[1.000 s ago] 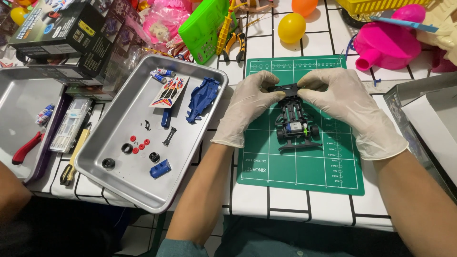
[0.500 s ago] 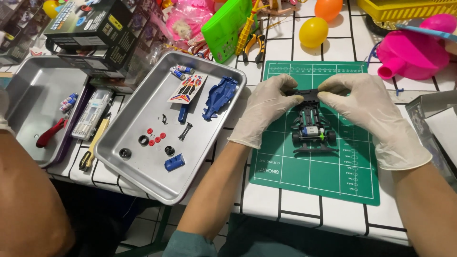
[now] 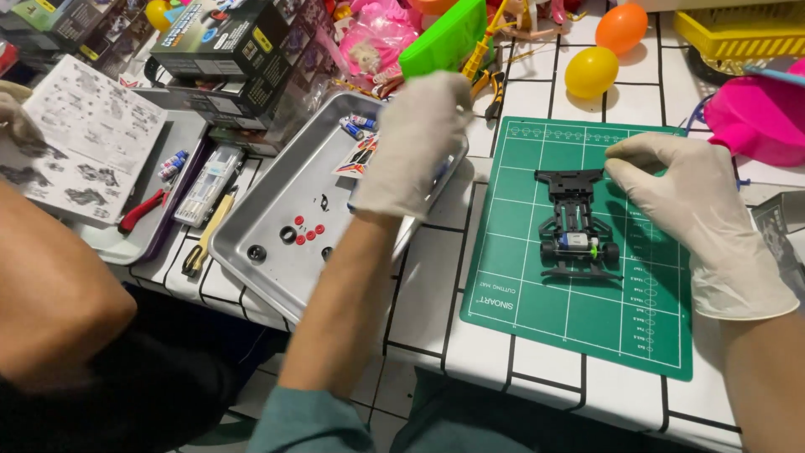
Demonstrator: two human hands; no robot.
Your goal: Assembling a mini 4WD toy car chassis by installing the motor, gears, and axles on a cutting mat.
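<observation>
Green mat [image 3: 537, 285] carries the chassis [image 3: 575, 225]: rear wheels on, front axle bare, no body. Your right hand [image 3: 692, 214] pinches its front bumper. Your left hand [image 3: 412, 143] hovers over the tray [image 3: 268, 226]; grip hidden, cannot tell.

Green gridded cutting mat [image 3: 537, 294], black chassis [image 3: 575, 220], silver tray [image 3: 268, 226], white-gloved hands [image 3: 415, 143]
</observation>
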